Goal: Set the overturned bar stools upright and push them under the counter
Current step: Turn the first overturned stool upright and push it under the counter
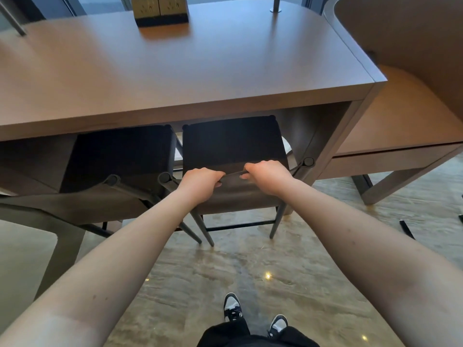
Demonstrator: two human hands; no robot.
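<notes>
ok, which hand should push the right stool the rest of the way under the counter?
Neither alone: left hand and right hand both grip the backrest of the right stool, evenly spaced. Push with both, probably straight under the counter.

Both forearms are bare to past the elbow, with no sleeve, watch, ring or bracelet showing on either one. The left hand (200,182) and the right hand (268,175) are bare too, without gloves. At the bottom edge, loose black trousers (253,335) cover the legs. Below them are two low sneakers (231,308), black and white, with grey over the toe and black laces; the trouser hems partly cover them.
</notes>
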